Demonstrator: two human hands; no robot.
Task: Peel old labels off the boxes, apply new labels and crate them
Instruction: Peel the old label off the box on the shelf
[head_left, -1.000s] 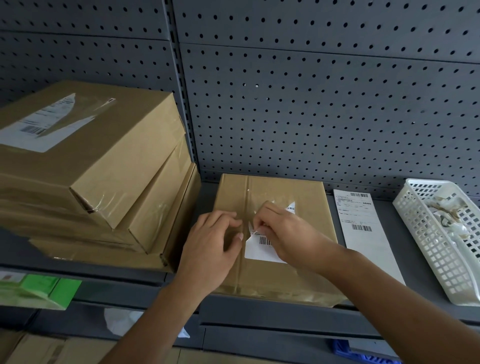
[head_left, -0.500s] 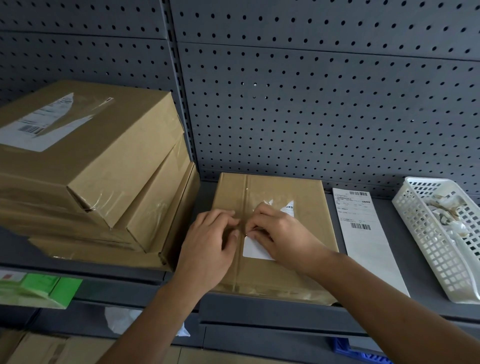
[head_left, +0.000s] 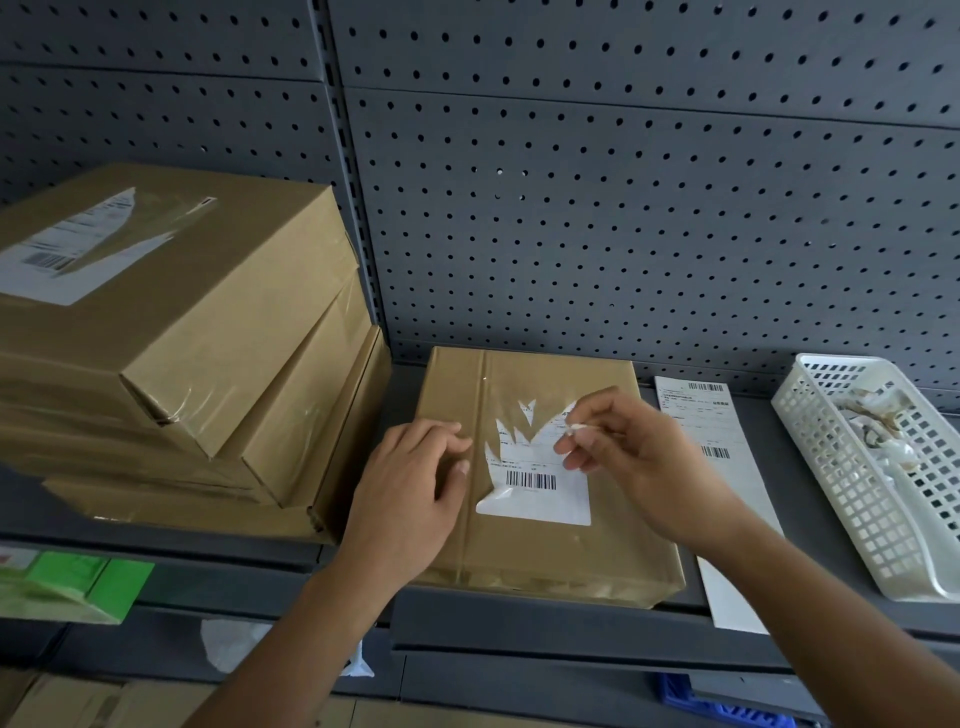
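Likely tear-prone, the old label (head_left: 535, 493) suits edge-lifting; right hand (head_left: 631, 457) pinches a scrap (head_left: 574, 428), left hand (head_left: 410, 483) lies flat on the box (head_left: 545, 551)

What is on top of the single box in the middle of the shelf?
A partly torn white label with a barcode. The left hand rests on the box; the right hand pinches a peeled scrap. The surface under the hands is hidden.

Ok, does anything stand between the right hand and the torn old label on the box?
Nothing visible. The right hand, pinching a torn scrap, is over the label; the left hand rests on the box beside it.
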